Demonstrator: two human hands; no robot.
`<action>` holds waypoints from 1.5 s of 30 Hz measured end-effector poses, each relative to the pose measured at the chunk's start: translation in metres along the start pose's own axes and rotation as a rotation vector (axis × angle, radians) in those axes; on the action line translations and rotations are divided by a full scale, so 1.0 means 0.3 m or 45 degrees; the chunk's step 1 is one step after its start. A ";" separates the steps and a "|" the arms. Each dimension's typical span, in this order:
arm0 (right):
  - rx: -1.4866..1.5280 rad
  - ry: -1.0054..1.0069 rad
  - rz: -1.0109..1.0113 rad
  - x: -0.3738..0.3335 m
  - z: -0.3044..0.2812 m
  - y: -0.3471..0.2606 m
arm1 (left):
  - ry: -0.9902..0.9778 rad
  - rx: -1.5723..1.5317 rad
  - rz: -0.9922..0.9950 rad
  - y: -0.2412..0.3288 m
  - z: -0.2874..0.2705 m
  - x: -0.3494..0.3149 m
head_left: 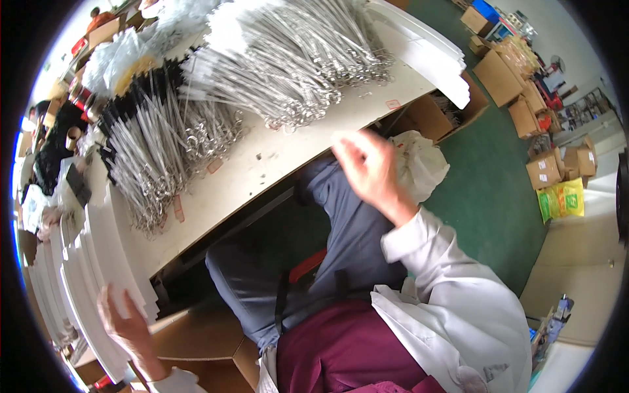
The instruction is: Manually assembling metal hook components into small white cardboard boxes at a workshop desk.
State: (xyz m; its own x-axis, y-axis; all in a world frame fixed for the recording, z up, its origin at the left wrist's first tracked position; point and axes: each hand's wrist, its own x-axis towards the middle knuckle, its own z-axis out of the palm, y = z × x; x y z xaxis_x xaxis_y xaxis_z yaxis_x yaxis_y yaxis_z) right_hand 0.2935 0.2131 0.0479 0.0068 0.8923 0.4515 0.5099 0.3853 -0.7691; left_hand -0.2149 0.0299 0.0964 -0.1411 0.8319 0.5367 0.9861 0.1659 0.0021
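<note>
Seemingly, the work is partway along: 2 heaps of looped silvery strands lie grouped on the worktable (282, 154), the larger heap (288, 78) ahead and leftward of the right hand (370, 167), the smaller, black-ended heap (147, 147) ahead of the left hand (123, 321). How many are finished, or left, I cannot tell. The left hand is spread wide, apparently empty, by the white slats (92, 262); contact is unclear. The right, blurred, is half curled near the white bag (426, 167); whether it holds anything, I cannot tell.
</note>
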 end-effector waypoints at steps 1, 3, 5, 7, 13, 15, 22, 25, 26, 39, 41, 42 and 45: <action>-0.126 0.087 0.045 0.065 -0.064 0.051 | -0.055 -0.075 0.037 0.091 0.033 -0.005; -0.493 0.255 -0.079 0.175 -0.165 0.268 | -0.116 -0.274 0.025 0.197 0.126 -0.029; -0.951 0.363 -0.288 0.257 -0.286 0.437 | -0.172 -0.426 0.012 0.295 0.193 -0.033; -1.192 0.288 -0.121 0.319 -0.423 0.520 | -0.173 -0.485 0.008 0.351 0.266 -0.037; -1.643 0.069 0.238 0.423 -0.673 0.650 | -0.203 -0.550 0.101 0.419 0.401 -0.013; -1.683 0.027 0.182 0.437 -0.708 0.691 | -0.202 -0.544 0.123 0.437 0.403 0.009; -1.806 0.029 -0.040 0.453 -0.743 0.760 | -0.155 -0.491 0.121 0.443 0.443 0.021; -1.802 0.039 -0.129 0.445 -0.761 0.776 | -0.108 -0.504 0.061 0.448 0.469 0.014; -1.778 0.053 -0.146 0.437 -0.771 0.773 | -0.089 -0.493 0.055 0.452 0.473 0.012; -1.590 -0.031 0.172 0.252 -0.846 0.601 | 0.012 -0.472 0.059 0.493 0.471 0.005; -1.527 0.051 0.142 0.210 -0.857 0.574 | 0.019 -0.480 0.063 0.491 0.481 0.001; -1.453 0.129 0.107 0.191 -0.861 0.566 | 0.027 -0.477 0.064 0.490 0.486 0.001; -1.312 0.292 0.108 0.077 -0.825 0.567 | 0.060 -0.450 0.080 0.474 0.482 -0.002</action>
State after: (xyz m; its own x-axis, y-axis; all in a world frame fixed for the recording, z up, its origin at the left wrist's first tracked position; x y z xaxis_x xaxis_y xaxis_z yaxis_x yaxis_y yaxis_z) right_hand 0.5933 0.2410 0.0395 0.1839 0.7994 0.5719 0.9828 -0.1580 -0.0951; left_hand -0.0871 0.1294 -0.0256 -0.0831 0.8079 0.5835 0.9632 -0.0851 0.2551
